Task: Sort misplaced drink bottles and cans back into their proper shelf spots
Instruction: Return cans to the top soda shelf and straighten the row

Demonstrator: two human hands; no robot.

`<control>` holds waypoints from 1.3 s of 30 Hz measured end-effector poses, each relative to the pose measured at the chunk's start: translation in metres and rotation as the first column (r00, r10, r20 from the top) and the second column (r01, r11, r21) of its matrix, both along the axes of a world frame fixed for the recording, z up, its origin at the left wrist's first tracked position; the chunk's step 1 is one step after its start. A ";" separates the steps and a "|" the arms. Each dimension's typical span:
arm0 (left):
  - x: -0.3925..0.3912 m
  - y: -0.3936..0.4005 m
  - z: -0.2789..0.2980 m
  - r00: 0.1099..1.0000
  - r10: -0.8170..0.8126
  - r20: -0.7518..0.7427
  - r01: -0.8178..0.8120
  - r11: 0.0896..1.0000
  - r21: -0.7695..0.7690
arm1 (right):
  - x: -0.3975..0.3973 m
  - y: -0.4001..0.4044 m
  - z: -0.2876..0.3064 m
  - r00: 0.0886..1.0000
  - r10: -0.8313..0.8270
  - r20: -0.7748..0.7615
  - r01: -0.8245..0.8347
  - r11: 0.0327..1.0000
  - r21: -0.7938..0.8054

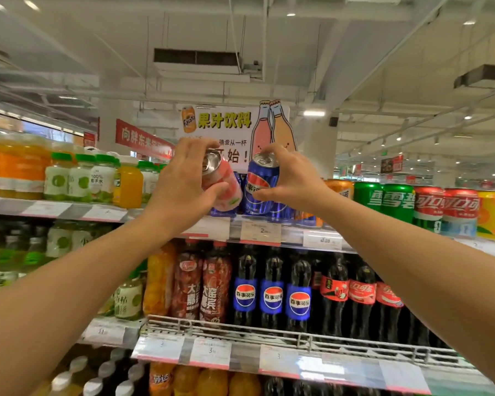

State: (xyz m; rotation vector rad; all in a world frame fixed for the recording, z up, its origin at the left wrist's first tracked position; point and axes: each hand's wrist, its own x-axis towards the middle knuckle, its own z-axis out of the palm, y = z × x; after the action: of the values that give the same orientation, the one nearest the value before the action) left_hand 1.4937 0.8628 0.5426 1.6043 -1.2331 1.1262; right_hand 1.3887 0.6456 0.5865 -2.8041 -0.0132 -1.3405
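Head view: a multi-tier drinks shelf (269, 232) fills the frame, with price tags along each front edge. The middle tier holds upright bottles: three dark cola bottles with blue round-logo labels (272, 295), three cola bottles with red labels (360, 292) to their right, and two reddish-brown bottles (203, 284) to their left. The top tier holds cans on the right: two green cans (383, 200), two red cans (446, 210), then yellow cans at the frame edge. On the left of the top tier stand orange juice bottles (12, 167) and pale bottles with green caps (80, 178). A yellow-lettered juice sign (226, 121) stands above the top tier.

Both arms reach up to the top tier. The left hand (180, 181) holds one pink can (220, 184), tilted, fingers over the top rim and thumb across the body; this grip is clamped on it. The right hand (292, 178) holds one blue cola can (262, 181), roughly upright, fingers on the rim, thumb on the side; this grip is likewise clamped. The two cans sit just beside each other, above a row of blue cans (280, 208) on the top tier.
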 end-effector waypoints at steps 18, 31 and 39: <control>0.020 0.065 -0.009 0.987 0.156 0.021 -0.157 0.987 0.043 | 0.059 -0.010 0.010 0.915 -0.321 -0.244 0.302 0.947 -0.112; 0.012 0.044 -0.022 0.988 0.146 0.043 -0.150 0.983 0.110 | 0.060 -0.013 0.019 0.808 -0.480 -0.342 0.407 0.874 -0.265; 0.003 0.045 -0.024 0.981 0.188 0.037 -0.192 0.974 0.121 | 0.034 0.002 0.015 0.954 -0.285 -0.094 0.277 0.957 -0.085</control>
State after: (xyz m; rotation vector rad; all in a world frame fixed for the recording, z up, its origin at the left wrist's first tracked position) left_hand 1.4967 0.9077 0.5183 1.8387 -1.2058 1.2113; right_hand 1.4231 0.6475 0.6016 -3.0237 0.3628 -1.2581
